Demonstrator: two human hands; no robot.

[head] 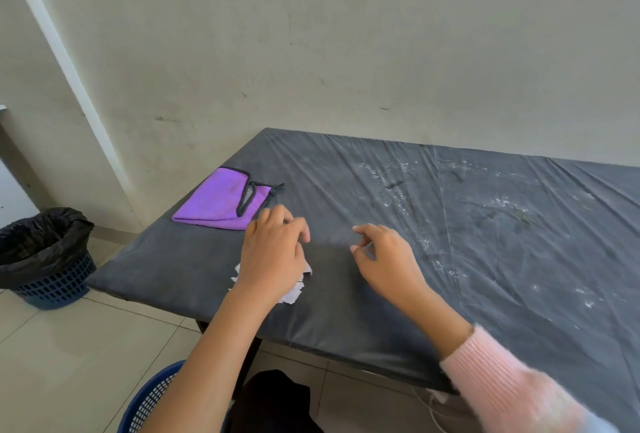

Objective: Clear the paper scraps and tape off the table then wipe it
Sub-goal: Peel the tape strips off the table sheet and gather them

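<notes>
At the desk's near left edge, my left hand covers the paper scraps; grip unclear. Right hand loosely curled, empty. Step: gathering scraps, I judge. Next: sweep them into blue basket.

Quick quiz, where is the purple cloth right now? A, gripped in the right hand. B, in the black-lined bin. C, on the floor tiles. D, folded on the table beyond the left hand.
D: the purple cloth lies folded on the table near its far left corner, just beyond the left hand.
</notes>
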